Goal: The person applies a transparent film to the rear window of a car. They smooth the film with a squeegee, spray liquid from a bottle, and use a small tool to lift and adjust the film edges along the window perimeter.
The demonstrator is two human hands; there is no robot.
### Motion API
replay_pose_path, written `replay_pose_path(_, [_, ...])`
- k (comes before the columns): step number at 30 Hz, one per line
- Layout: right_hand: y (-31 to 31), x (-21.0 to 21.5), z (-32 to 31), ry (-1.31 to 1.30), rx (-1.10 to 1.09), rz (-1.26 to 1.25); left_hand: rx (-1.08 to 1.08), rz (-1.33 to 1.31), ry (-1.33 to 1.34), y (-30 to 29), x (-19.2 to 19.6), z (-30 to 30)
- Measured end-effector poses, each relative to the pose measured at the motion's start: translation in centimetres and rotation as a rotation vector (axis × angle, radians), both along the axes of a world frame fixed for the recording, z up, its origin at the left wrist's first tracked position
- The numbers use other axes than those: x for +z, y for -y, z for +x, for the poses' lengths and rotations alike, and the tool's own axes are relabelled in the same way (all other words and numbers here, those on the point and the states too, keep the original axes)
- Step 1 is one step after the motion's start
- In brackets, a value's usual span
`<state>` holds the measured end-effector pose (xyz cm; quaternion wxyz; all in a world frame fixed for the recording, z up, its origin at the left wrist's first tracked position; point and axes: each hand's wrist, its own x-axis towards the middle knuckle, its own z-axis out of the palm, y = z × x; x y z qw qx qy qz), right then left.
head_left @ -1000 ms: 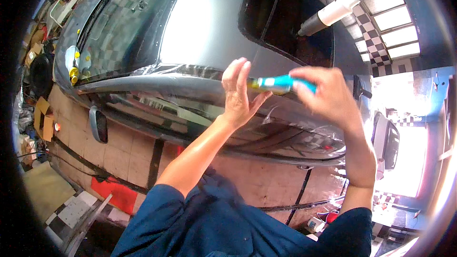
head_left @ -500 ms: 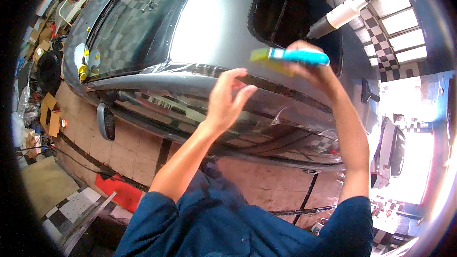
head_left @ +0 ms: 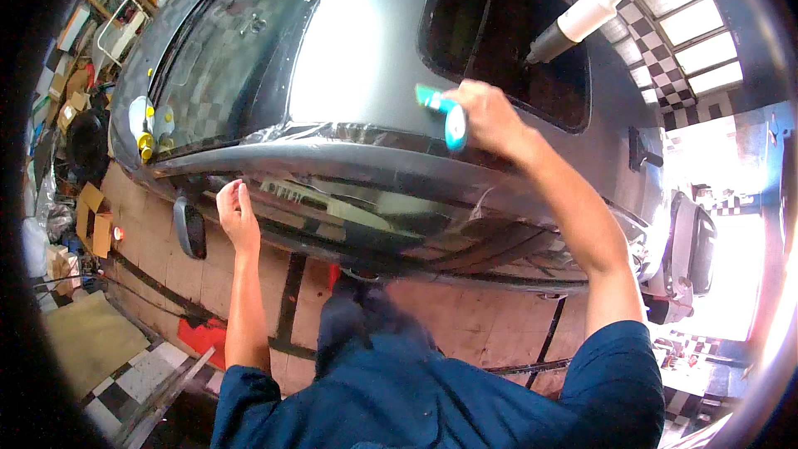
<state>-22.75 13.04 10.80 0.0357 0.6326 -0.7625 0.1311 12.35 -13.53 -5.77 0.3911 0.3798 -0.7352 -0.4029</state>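
My right hand (head_left: 490,120) grips a squeegee (head_left: 455,120) with a blue handle and a green blade, held at the grey car roof (head_left: 357,41) just left of the dark sunroof (head_left: 461,17). Whether the blade touches the roof I cannot tell. My left hand (head_left: 238,216) is in front of the car's side windows, nearest to the grey door mirror (head_left: 190,229). Its fingertips are drawn together; anything between them is too small to make out. Clear film (head_left: 291,130) with wrinkled edges lies along the roof's near edge. On the sunroof rests a white spray bottle (head_left: 586,15) with a dark lower part.
A yellow-capped bottle (head_left: 145,140) is by the windscreen's lower corner. Cardboard boxes (head_left: 93,220) and a tyre (head_left: 86,135) stand at the left. A red piece (head_left: 202,339) lies on the tiled floor. Black hoses cross the floor near my legs.
My left hand has moved left and lower, from the roof edge toward the mirror, its fingers drawing together. My right hand has moved left with the squeegee, the handle now turned toward me.
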Motion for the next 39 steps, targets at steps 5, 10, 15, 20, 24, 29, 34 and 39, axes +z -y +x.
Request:
replay_pose_path(5, [0.5,3.5,0.9,0.378,0.033,0.066,0.077,-0.35,0.011,5.2,-1.4,-4.0])
replay_pose_path(10, [3.3,2.6,-10.1,-0.009,-0.243,-0.188,0.012,-0.28,-0.069,8.2,-3.4,-7.9])
replay_pose_path(15, [3.3,0.7,-7.6,-0.064,-0.093,-0.012,0.126,-0.318,-0.026,7.6,-3.9,-7.9])
replay_pose_path(20, [-2.1,1.7,-3.6,0.082,0.079,0.118,0.163,-0.378,0.001,7.5,-4.2,-7.7])
replay_pose_path(24, [-1.6,5.9,-6.7,0.426,0.143,0.181,0.177,-0.376,0.037,7.6,-4.0,-7.7])
replay_pose_path(29, [3.7,2.7,-10.7,-0.004,-0.119,-0.076,0.105,-0.376,0.0,7.9,-4.4,-8.9])
replay_pose_path(34, [-1.0,-0.4,-3.3,-0.199,-0.051,-0.025,0.122,-0.352,0.041,7.8,-4.4,-8.0])
replay_pose_path(39, [-4.7,3.5,0.6,0.124,0.035,0.019,0.142,-0.348,0.056,8.5,-5.7,-7.0])
